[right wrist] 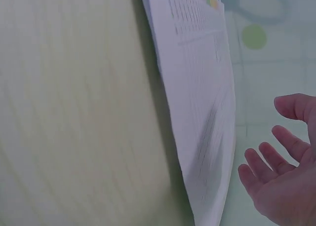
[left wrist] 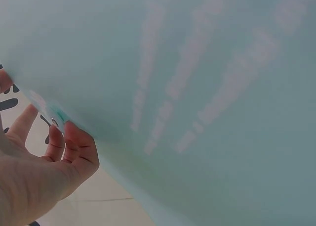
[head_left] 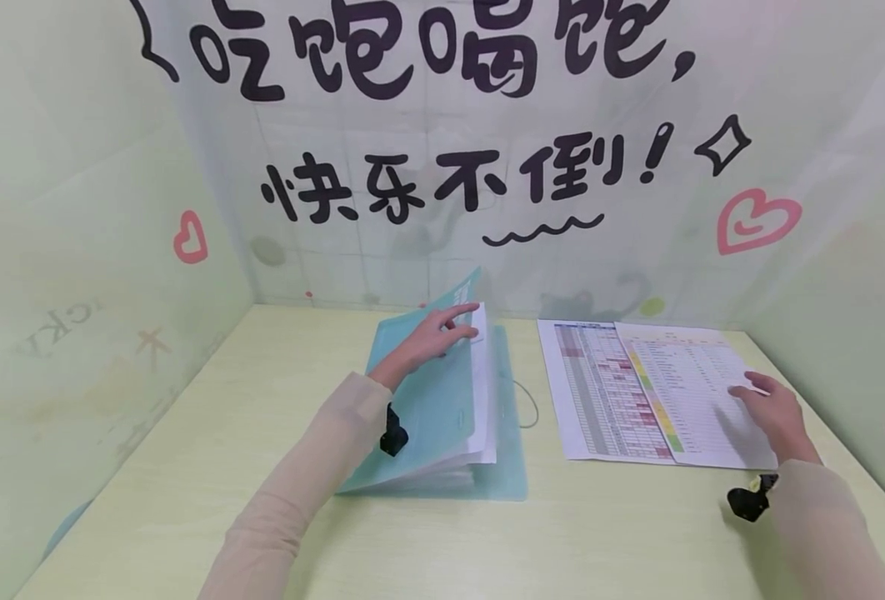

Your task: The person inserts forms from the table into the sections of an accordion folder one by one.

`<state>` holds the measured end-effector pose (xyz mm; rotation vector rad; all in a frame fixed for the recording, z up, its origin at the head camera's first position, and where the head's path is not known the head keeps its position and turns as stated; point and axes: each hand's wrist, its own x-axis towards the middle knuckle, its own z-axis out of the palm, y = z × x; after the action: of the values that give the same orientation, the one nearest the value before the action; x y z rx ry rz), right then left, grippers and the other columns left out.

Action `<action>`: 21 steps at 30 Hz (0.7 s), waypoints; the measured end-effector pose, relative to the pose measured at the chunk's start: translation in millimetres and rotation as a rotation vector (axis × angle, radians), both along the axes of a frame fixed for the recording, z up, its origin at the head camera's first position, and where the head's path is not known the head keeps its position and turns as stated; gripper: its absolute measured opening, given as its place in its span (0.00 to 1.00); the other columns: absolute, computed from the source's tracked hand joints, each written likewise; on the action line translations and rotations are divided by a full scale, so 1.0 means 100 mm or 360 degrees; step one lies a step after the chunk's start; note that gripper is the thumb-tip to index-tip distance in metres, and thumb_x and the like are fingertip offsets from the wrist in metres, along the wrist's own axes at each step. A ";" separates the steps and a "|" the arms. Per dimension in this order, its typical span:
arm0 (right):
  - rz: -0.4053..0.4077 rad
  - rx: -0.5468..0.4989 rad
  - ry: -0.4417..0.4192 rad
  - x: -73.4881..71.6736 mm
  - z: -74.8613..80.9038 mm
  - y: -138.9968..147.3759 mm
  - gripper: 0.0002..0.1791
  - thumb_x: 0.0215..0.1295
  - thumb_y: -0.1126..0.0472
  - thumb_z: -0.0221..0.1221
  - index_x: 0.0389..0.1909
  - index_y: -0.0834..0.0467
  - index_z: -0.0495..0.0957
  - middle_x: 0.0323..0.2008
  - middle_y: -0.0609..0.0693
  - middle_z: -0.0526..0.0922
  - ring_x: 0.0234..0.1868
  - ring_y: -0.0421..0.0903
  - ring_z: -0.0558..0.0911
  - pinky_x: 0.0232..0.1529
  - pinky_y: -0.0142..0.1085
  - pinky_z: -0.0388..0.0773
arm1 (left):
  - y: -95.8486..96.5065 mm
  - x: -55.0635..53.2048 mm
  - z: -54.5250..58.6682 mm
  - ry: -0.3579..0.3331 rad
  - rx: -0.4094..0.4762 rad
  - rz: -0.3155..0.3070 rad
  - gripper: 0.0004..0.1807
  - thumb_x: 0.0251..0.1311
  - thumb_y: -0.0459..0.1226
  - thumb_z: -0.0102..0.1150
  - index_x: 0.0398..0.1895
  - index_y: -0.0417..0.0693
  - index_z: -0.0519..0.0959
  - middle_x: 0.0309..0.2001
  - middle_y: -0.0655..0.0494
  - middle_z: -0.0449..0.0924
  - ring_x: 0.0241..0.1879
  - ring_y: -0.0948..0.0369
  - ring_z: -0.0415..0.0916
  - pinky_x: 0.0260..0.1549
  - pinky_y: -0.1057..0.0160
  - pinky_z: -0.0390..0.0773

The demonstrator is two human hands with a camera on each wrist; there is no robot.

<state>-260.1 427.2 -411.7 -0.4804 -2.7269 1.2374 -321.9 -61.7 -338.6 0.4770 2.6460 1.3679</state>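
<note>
A light teal document folder (head_left: 423,400) lies on the table with its front cover lifted and white sheets (head_left: 482,400) showing inside. My left hand (head_left: 435,335) pinches the cover near its raised edge, index finger stretched out over the white paper. Close up in the left wrist view, the thumb and curled fingers (left wrist: 81,152) meet at the edge of the teal cover (left wrist: 222,152), which has blurred pale lettering. To the right, my right hand (head_left: 776,414) hovers over a printed table sheet (head_left: 697,392), fingers loosely spread and holding nothing. This sheet overlaps a second printed sheet (head_left: 600,400).
A thin elastic cord (head_left: 536,408) loops out from the folder's right side. Pale fabric walls with large black characters (head_left: 382,183) and pink hearts (head_left: 757,221) enclose the light wood-look table (head_left: 547,533). A black wrist camera (head_left: 392,433) hangs below the left cuff.
</note>
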 end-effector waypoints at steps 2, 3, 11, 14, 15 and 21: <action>0.0003 0.0003 0.0016 0.09 0.04 0.03 0.39 0.60 0.48 0.46 0.62 0.72 0.48 0.59 0.74 0.51 0.57 0.69 0.54 0.51 0.56 0.54 | 0.00 0.00 0.01 0.0010 -0.0006 -0.0001 0.27 0.56 0.51 0.49 0.61 0.66 0.64 0.38 0.52 0.65 0.35 0.57 0.64 0.30 0.62 0.71; 0.0003 0.0027 0.0026 0.12 0.04 0.04 0.39 0.60 0.48 0.46 0.62 0.73 0.48 0.58 0.75 0.52 0.56 0.69 0.55 0.51 0.56 0.54 | 0.00 0.00 0.01 0.0012 -0.0008 -0.0002 0.27 0.56 0.51 0.49 0.61 0.66 0.64 0.38 0.52 0.65 0.35 0.57 0.64 0.30 0.62 0.71; 0.0044 0.0327 0.0093 0.28 -0.04 0.22 0.35 0.60 0.53 0.47 0.56 0.78 0.52 0.51 0.80 0.55 0.51 0.73 0.55 0.49 0.55 0.55 | 0.00 0.00 0.00 0.0009 -0.0023 -0.0007 0.27 0.56 0.52 0.49 0.61 0.66 0.63 0.38 0.52 0.65 0.36 0.57 0.64 0.30 0.62 0.71; 0.0114 0.0390 -0.0035 0.32 -0.02 0.25 0.38 0.60 0.52 0.46 0.55 0.82 0.47 0.49 0.82 0.50 0.51 0.76 0.50 0.48 0.60 0.52 | 0.00 0.00 0.00 0.0006 -0.0029 -0.0005 0.27 0.55 0.52 0.49 0.61 0.66 0.63 0.38 0.52 0.65 0.36 0.57 0.64 0.30 0.63 0.71; 0.0129 0.0406 -0.0101 0.34 -0.02 0.25 0.40 0.61 0.51 0.46 0.56 0.82 0.45 0.49 0.83 0.48 0.51 0.77 0.49 0.47 0.61 0.52 | 0.00 -0.01 0.00 0.0005 -0.0029 -0.0005 0.27 0.55 0.52 0.49 0.61 0.66 0.63 0.38 0.52 0.65 0.36 0.57 0.64 0.30 0.63 0.71; 0.0134 0.0404 -0.0318 0.36 -0.03 0.28 0.46 0.60 0.45 0.44 0.58 0.80 0.37 0.52 0.83 0.42 0.51 0.79 0.46 0.46 0.64 0.51 | 0.00 0.00 0.00 0.0022 -0.0015 -0.0006 0.27 0.56 0.52 0.49 0.61 0.65 0.64 0.37 0.52 0.66 0.35 0.57 0.64 0.30 0.62 0.71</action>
<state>-224.0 455.1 -414.3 -0.4881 -3.0446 0.8815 -322.2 -62.1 -339.1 0.4921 2.6596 1.3551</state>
